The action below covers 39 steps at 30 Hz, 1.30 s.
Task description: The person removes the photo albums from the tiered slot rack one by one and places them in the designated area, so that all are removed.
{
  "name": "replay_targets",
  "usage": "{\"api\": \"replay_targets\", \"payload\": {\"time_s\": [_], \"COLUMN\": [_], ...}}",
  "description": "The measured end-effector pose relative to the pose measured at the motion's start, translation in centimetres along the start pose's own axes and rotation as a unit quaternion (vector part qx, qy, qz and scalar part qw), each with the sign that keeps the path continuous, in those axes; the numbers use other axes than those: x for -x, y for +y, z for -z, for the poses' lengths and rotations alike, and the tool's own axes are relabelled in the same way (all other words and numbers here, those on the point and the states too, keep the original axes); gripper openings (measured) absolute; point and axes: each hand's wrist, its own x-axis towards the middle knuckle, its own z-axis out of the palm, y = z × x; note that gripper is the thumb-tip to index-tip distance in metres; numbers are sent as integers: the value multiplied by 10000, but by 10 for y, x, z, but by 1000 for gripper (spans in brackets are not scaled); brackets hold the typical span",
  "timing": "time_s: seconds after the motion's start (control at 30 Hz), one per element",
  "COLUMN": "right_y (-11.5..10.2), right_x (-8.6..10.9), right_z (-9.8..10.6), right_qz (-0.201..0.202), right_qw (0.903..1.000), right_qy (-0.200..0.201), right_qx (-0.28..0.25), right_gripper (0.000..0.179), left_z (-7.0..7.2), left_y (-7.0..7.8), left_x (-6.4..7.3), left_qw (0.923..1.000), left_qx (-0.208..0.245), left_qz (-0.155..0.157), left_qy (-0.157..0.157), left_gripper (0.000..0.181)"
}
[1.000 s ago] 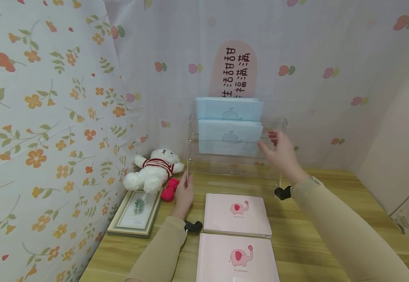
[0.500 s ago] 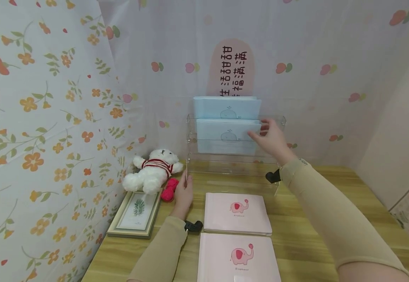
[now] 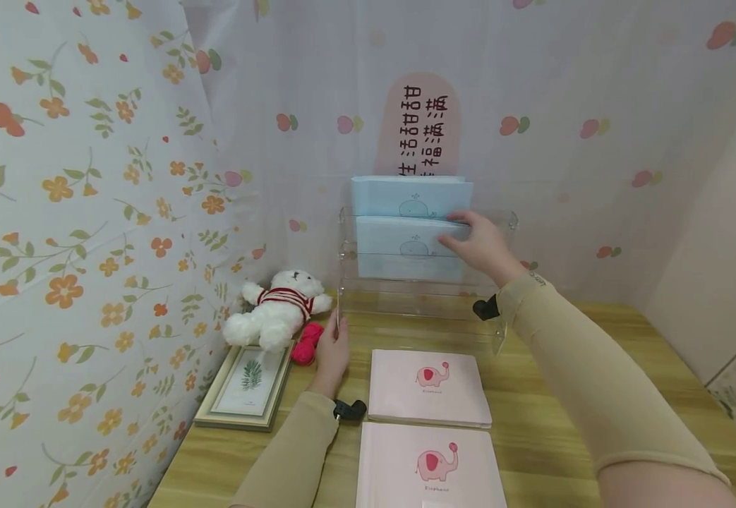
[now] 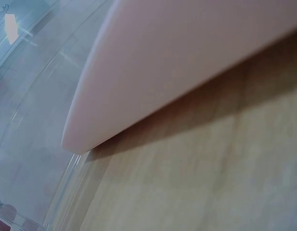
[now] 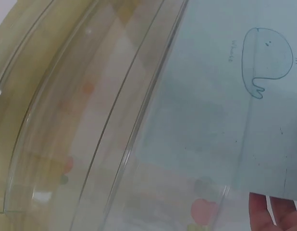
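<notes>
A clear acrylic rack (image 3: 406, 303) stands at the back of the table and holds two light-blue whale booklets in stepped tiers. My right hand (image 3: 478, 243) pinches the upper right corner of the front blue booklet (image 3: 383, 247), thumb in front and fingers behind. Its fingers (image 5: 259, 209) show behind the booklet's edge in the right wrist view. The rear blue booklet (image 3: 380, 197) stands higher up behind it. At the rack's lower left my left hand (image 3: 332, 360) grips the side panel, thumb inside it. The left wrist view shows a pink booklet (image 4: 153, 62) up close, not the hand.
Two pink elephant booklets, a farther one (image 3: 396, 384) and a nearer one (image 3: 393, 458), lie in front of the rack. To the left are a white teddy bear (image 3: 266, 321), red yarn (image 3: 305, 344) and a picture frame (image 3: 247, 381). Patterned curtain cloth (image 3: 304, 141) hangs behind.
My right hand has moved left from beside the front blue booklet onto its upper right corner, its fingers now behind the top edge. The left hand has stayed on the rack's side.
</notes>
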Motion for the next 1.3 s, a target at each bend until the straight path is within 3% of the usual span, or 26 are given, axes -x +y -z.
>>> {"api": "replay_targets", "payload": {"time_s": [0.2, 0.47, 0.67, 1.03, 1.3], "right_y": [-2, 3, 1, -4, -15], "right_x": [-9, -10, -8, -2, 5], "right_z": [-8, -15, -19, -25, -16], "right_qz": [-50, 2, -155, -711, -355], "right_qw": [9999, 9991, 9980, 9871, 9823], "right_qy": [-133, -20, 78, 473, 1004], "right_qx": [-93, -412, -611, -1357, -1543], "right_gripper": [55, 44, 42, 35, 29], "left_z": [-1, -2, -2, -3, -1], "left_y": [-2, 1, -1, -2, -2], "left_x": [0, 1, -4, -3, -2], "left_qw": [10000, 9997, 9999, 10000, 9999], "left_qx": [5, -73, 15, 19, 9], "left_qz": [-31, -190, -108, -76, -89], "left_qy": [66, 139, 73, 33, 93], "left_gripper": [52, 52, 51, 50, 52]}}
